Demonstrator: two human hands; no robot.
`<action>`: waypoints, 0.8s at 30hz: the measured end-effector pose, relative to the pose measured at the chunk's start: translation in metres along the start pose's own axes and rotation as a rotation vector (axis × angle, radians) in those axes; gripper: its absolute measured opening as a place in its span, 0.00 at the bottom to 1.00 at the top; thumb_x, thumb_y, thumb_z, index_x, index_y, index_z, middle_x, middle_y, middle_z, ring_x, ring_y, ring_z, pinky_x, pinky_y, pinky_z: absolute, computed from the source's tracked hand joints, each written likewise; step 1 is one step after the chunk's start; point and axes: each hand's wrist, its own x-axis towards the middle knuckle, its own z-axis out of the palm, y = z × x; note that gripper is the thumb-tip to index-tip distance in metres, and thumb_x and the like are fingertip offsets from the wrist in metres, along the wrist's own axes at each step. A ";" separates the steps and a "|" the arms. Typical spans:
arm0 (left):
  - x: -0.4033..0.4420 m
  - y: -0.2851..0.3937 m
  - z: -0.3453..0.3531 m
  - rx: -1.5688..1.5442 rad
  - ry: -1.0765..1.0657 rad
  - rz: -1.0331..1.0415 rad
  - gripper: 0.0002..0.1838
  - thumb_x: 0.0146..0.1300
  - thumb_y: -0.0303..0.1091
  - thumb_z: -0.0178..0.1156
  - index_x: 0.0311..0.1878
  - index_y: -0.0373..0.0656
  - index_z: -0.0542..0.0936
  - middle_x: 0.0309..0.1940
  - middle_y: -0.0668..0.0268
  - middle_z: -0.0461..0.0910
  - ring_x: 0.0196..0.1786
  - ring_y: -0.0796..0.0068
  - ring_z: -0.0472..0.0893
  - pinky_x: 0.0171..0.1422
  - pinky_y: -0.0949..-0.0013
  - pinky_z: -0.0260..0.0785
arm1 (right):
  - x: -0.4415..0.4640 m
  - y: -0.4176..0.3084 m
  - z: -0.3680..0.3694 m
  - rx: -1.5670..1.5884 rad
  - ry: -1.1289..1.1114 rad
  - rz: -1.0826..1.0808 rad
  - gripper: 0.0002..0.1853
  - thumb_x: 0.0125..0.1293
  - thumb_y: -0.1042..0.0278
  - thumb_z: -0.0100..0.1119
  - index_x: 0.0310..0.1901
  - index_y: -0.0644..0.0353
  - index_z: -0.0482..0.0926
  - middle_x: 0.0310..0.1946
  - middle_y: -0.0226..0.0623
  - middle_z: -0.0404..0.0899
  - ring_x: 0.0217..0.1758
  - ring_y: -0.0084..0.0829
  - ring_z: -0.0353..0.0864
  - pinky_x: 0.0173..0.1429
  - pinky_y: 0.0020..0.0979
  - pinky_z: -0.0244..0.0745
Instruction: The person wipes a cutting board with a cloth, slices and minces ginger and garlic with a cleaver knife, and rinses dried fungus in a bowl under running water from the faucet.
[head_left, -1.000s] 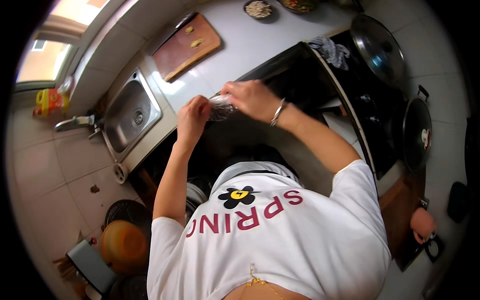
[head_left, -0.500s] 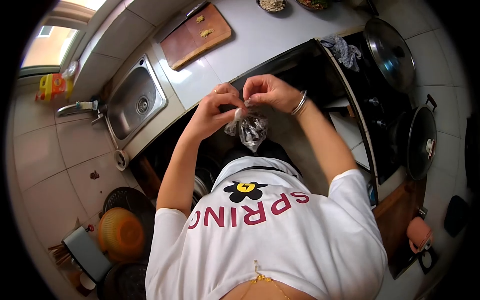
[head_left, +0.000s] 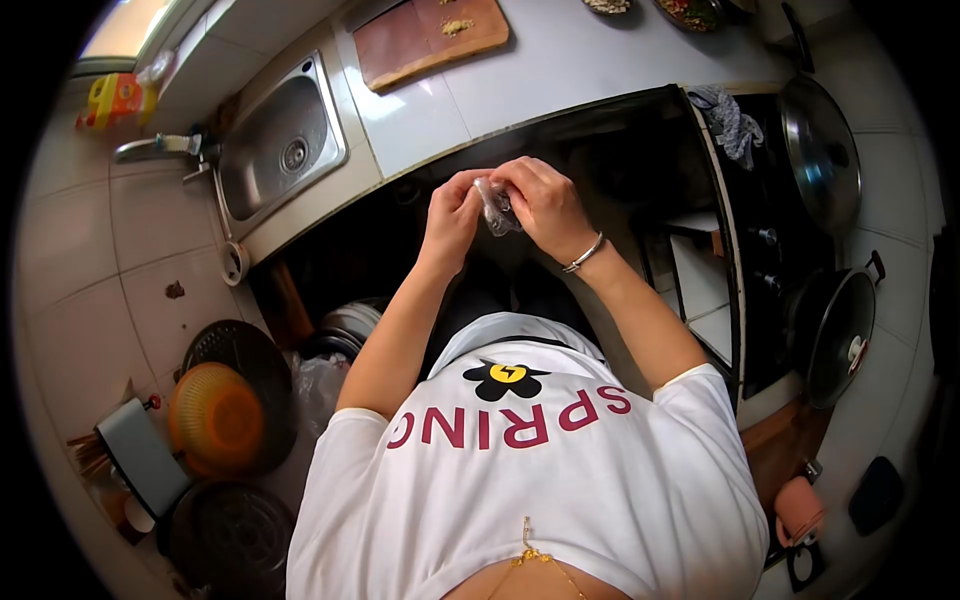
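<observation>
A small clear plastic bag (head_left: 497,208) is held between my two hands, in front of the counter's edge. My left hand (head_left: 455,215) pinches its left side near the top. On the other side, the curled fingers of my right hand (head_left: 545,205) grip the bag, and a silver bracelet circles that wrist. The hands are close together. What the bag contains is too unclear to name.
A cutting board (head_left: 430,40) with yellowish bits lies on the counter (head_left: 410,125), beside a steel sink (head_left: 290,150). At right are a cloth (head_left: 730,125), a large lid (head_left: 820,155) and a lidded pan (head_left: 840,340). An orange basket (head_left: 215,420) stands lower left.
The hands have come together around the bag, which hung lower and looser half a second ago. The view has shifted, so the counter and cutting board sit higher in the frame.
</observation>
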 end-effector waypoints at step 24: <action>-0.165 -0.147 0.029 -0.349 0.184 -0.273 0.05 0.68 0.29 0.59 0.43 0.39 0.78 0.39 0.67 0.80 0.43 0.79 0.79 0.50 0.76 0.72 | -0.209 -0.026 0.079 0.087 0.181 0.510 0.05 0.55 0.78 0.59 0.32 0.62 0.73 0.30 0.41 0.77 0.30 0.40 0.80 0.34 0.37 0.76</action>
